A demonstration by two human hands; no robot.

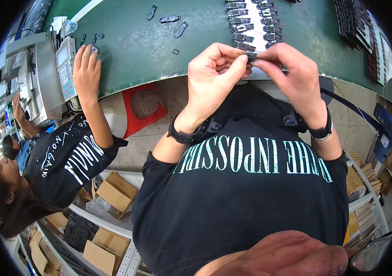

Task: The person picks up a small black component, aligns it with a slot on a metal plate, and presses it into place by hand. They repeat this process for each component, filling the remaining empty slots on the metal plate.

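Here at one o'clock, a black part is pinched by left hand and right hand, apparently for steadiness, rows being set handily beyond.

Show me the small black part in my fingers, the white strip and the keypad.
Small black part (251, 57): head view, exposed middle.
White strip (257, 28): head view, bare stretch between rows.
Keypad (66, 80): head view, middle buttons.
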